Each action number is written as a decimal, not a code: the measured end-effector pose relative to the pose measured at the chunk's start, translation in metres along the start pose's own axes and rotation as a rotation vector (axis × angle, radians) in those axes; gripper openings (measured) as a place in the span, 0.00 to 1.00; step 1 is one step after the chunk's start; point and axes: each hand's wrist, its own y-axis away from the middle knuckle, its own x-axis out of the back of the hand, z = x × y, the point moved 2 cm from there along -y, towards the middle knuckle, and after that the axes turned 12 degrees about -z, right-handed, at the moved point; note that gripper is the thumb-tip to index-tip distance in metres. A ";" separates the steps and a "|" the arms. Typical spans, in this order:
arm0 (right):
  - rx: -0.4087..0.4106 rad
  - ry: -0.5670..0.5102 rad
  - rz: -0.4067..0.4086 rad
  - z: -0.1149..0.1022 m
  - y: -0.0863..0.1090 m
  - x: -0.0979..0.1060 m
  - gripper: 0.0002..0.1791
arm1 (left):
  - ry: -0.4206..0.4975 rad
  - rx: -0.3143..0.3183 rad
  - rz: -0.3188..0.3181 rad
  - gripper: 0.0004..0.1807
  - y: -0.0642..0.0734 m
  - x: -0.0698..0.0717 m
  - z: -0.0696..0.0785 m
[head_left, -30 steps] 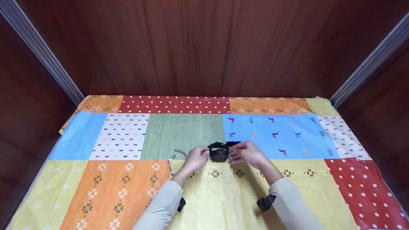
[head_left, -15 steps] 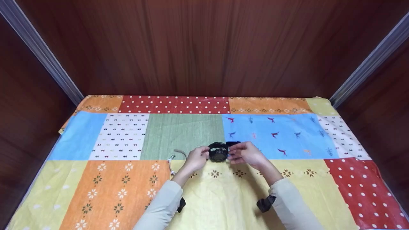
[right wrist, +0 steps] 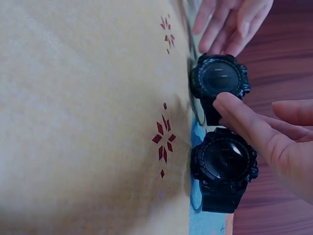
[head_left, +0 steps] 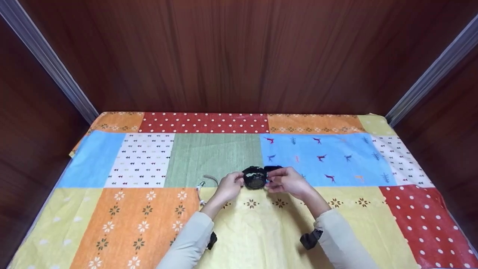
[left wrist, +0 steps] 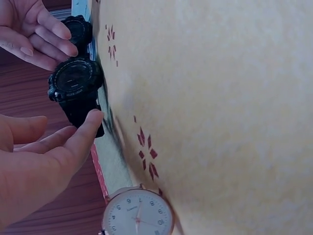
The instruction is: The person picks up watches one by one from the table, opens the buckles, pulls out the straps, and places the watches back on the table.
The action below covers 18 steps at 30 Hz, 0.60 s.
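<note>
Between my hands a black digital sports watch (head_left: 255,179) stands on its strap, dial towards me. My left hand (head_left: 230,185) is at its left side. In the left wrist view my left hand (left wrist: 54,156) has long, nearly straight fingers, the index tip at the black strap and the thumb apart. My right hand (head_left: 288,182) touches the watch's right side with extended fingers; its thumb also stands apart in the right wrist view. A second black sports watch (right wrist: 225,161) stands just right of the first, partly behind my right hand in the head view.
Left of my left hand stands a wristwatch with a white dial (left wrist: 139,213) and a pale strap, partly hidden by my forearm in the head view. A patchwork cloth (head_left: 216,157) covers the table. Dark wood panels (head_left: 239,56) enclose the back and sides.
The black watch between my hands has shifted very slightly left, and my right fingers have moved a little with it. The left hand and the other watches look the same.
</note>
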 end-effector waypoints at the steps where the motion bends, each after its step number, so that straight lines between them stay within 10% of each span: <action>1: -0.001 -0.002 0.000 0.000 0.000 -0.001 0.20 | -0.009 0.000 -0.001 0.17 0.000 0.000 -0.001; 18: 0.019 0.058 -0.041 0.005 -0.004 -0.002 0.18 | -0.006 0.006 0.024 0.16 0.002 0.004 -0.005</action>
